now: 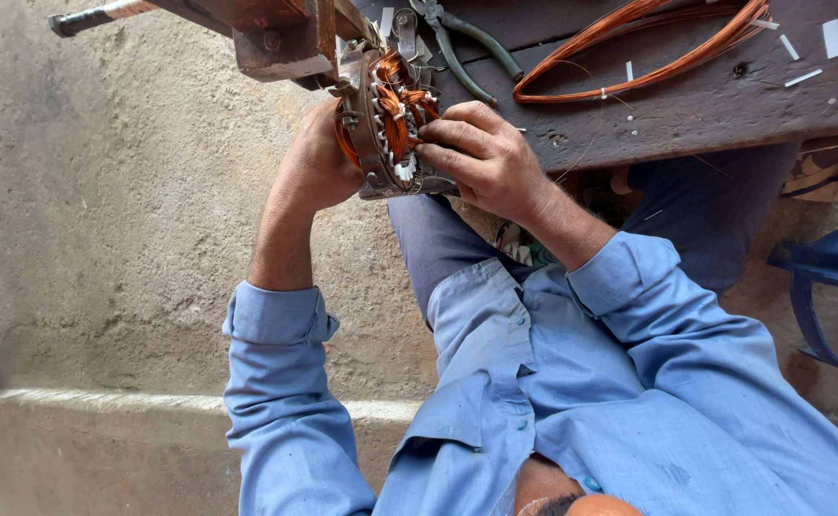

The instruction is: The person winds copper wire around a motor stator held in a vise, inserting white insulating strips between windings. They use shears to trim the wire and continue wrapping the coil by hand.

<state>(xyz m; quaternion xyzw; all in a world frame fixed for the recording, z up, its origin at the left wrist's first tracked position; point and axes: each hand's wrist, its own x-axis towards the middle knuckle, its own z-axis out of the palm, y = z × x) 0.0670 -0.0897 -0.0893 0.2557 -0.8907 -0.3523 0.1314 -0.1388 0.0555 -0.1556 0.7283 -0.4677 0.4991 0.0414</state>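
Left hand [316,167] grips the motor stator [386,124] from behind at the bench edge [648,134]; right hand [481,153] fingers pinch its copper windings. Judged step: seating coils in slots. Next likely needs firm, careful pressing. Beyond: pliers [467,43], copper wire coil [648,43].

Layout at the workbench edge

The motor stator [387,119] sat upright at the near edge of the workbench [687,124], between 2 hands: the left hand [316,167] behind it on the left, the right hand [481,153] touching its winding face on the right. A metal fixture [280,38] stood just above the stator. Pliers [462,43] lay on the bench beyond the right hand, with a wire coil [648,43] to their right. A chair [825,287] stood at far right, below the bench.
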